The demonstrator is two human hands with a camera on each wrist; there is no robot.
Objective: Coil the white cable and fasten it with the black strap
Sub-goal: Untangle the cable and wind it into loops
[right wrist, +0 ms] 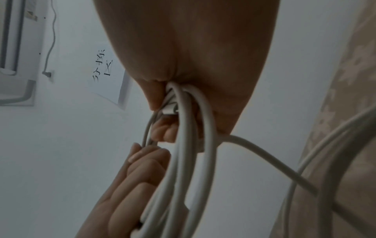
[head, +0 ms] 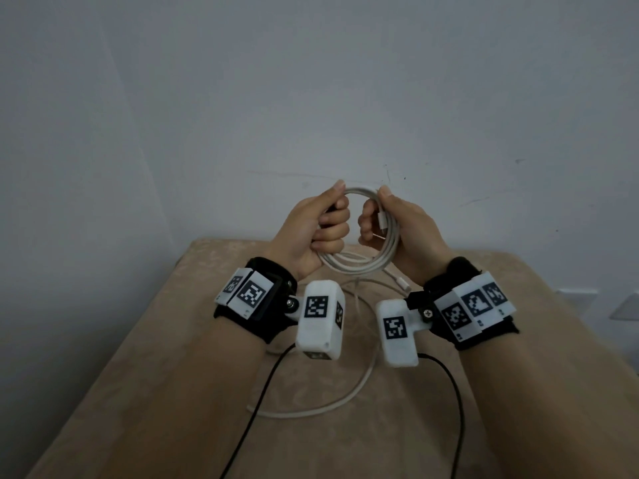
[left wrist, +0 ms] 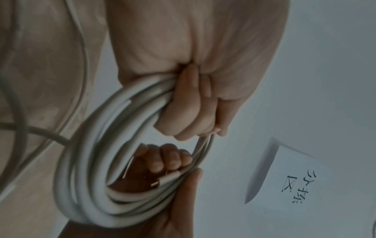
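**Coil formed and held in both hands; strap not yet on**

The white cable (head: 359,261) is wound into a bundle of several loops and held up in the air above the surface (head: 173,392), which is covered in a beige patterned cloth. The left hand (head: 311,229) closes its fingers round the left side of the coil; the right hand (head: 397,226) closes round the right side, thumb on top. Both hands hold the coil; neither is free.

Why held so, as a judgement: gripping opposite sides keeps the turns stacked and stops them springing apart, and it leaves the middle of the ring open.

Orientation: the ring stands roughly upright, its open face towards the person. Its longer axis runs top to bottom, tilted slightly. One plug end (head: 383,219) lies along the right side of the coil, pressed there by the right hand's fingers. The other end is not wound in: a loose length runs from the bottom of the coil down to the surface, where it lies in a wide loop (head: 345,406), with a second plug (head: 401,282) just below the coil.

A dark object shows inside the left hand's grip, near the coil's top left; probably the black strap (head: 331,208), but too small to tell.

Judgement: coiling is mostly done; the tail remains, then fastening.
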